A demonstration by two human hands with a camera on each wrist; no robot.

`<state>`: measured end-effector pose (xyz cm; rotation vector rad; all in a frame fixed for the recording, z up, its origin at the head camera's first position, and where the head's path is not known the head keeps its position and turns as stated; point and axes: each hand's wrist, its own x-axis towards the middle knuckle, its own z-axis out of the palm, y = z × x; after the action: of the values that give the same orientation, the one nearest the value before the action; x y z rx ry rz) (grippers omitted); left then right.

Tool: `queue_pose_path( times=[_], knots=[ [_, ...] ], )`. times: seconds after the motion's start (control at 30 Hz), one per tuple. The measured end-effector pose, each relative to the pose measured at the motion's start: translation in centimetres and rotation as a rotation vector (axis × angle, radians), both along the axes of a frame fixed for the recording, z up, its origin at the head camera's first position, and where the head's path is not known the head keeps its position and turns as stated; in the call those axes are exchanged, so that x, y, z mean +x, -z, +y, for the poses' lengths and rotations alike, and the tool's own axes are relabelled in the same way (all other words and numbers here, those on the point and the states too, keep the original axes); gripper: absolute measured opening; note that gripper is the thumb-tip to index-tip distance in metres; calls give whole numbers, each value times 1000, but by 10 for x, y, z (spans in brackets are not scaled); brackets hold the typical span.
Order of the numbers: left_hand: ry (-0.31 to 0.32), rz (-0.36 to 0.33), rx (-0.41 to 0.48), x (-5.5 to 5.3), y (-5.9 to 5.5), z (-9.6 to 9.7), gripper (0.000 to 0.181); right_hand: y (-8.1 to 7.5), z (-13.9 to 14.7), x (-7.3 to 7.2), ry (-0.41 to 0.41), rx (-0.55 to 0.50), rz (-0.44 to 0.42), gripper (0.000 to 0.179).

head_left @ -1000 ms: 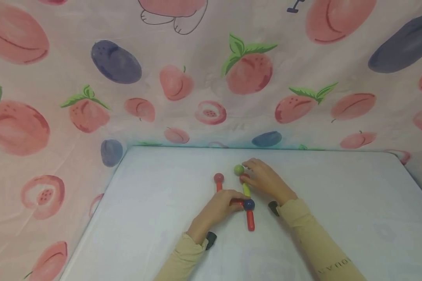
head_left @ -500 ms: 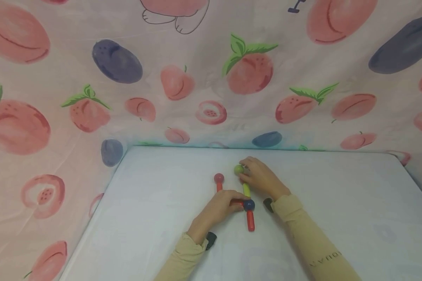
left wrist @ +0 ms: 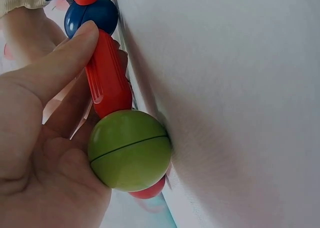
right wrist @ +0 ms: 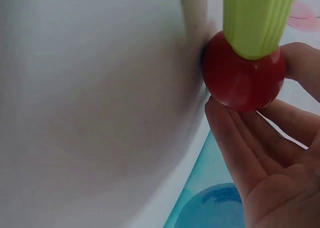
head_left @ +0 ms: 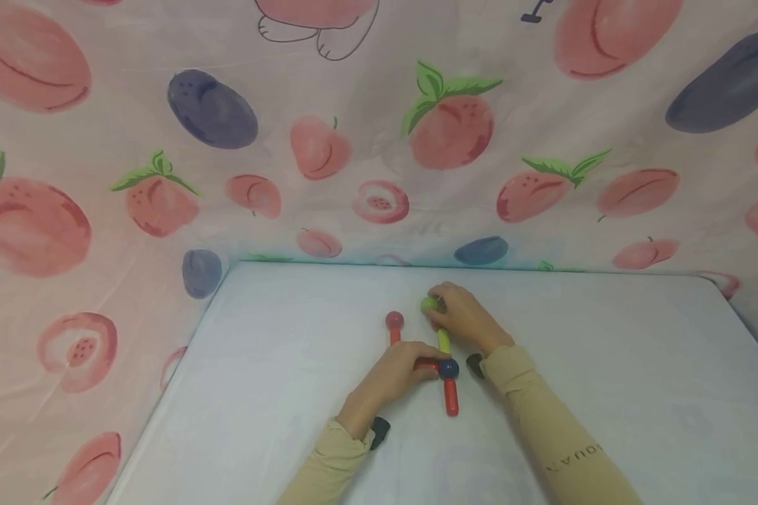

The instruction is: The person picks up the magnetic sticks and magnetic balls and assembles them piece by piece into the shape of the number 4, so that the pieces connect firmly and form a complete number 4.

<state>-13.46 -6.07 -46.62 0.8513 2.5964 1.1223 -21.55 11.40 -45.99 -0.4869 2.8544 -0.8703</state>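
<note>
My left hand pinches a ridged red rod between thumb and fingers. At one end of that rod is a dark blue ball, at the other a green ball beside my palm. Another red rod points from the blue ball toward me, and a yellow-green rod runs away from it to a red ball. Beyond that red ball, my right hand holds a second green ball with thumb and fingertips; the wrist view hides this ball.
Left of the yellow-green rod, a pinkish-red ball tops a red rod, partly hidden by my left hand. The pieces lie on a white table. Fruit-patterned cloth rises behind it and at the sides.
My right hand has moved slightly left, and its thumb and fingers have closed around the far green ball. My left hand and the joined pieces have stayed almost in place.
</note>
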Motion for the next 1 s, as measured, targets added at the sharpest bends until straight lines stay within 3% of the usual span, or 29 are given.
queue_pose_path(
  times=[0.67, 1.0],
  knots=[
    [-6, -26, 6, 1, -3, 1, 33, -4, -1, -1, -9, -5, 13, 40],
    [-14, -35, -3, 1, -3, 1, 32, -16, 4, 11, -3, -41, 13, 37]
  ],
)
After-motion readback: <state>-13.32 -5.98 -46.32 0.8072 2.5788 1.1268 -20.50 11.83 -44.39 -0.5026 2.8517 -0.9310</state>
